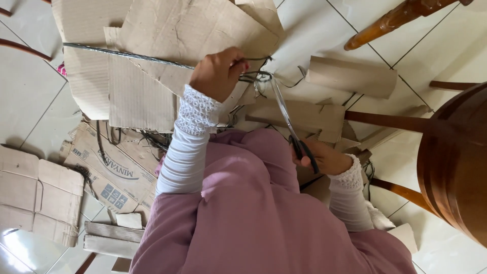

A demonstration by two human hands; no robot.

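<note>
Closest to the camera, right hand (324, 158) grips black-handled scissors (291, 127), fingers through the handles, blades pointing up twd a tangle of dark wire (256, 76). Left hand (218, 72), fingers closed, pinches that wire where a long twisted length (127, 53) runs off left. Beyond & around: cut cardboard pieces (350, 76) litter the tiled floor (30, 96), so cutting looks well underway; large sheets (187, 25) remain whole.

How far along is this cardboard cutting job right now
Done: cut cardboard pieces already lie on the tiled floor. In hand: the right hand works scissors at a dark strand held by the left hand. Left: large cardboard sheets remain whole.
</note>
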